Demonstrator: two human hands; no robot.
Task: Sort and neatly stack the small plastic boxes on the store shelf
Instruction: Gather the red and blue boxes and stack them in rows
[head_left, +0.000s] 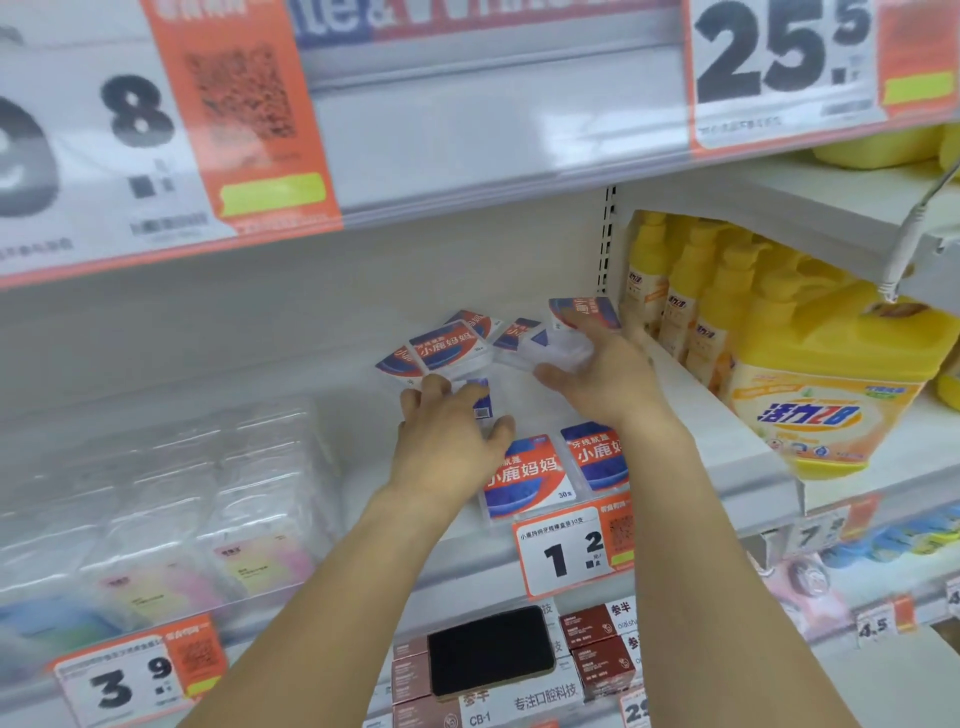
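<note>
Small clear plastic boxes with red, blue and white labels lie on the white shelf (363, 499). Two stand in a row at the front edge (524, 480) (597, 457). A loose tilted pile (441, 351) sits further back. My left hand (452, 431) reaches in, fingers curled around a box (483, 400) under the pile. My right hand (602, 374) grips a clear box (550, 351) between thumb and fingers, with another labelled box (587, 312) tilted just behind it.
Clear packs with pastel labels (171, 499) fill the shelf's left. Yellow detergent bottles (691, 312) and a large yellow jug (831, 395) stand right, past a shelf divider. Price tags (571, 551) hang along the shelf edge. Brown boxes and a black item (491, 652) sit below.
</note>
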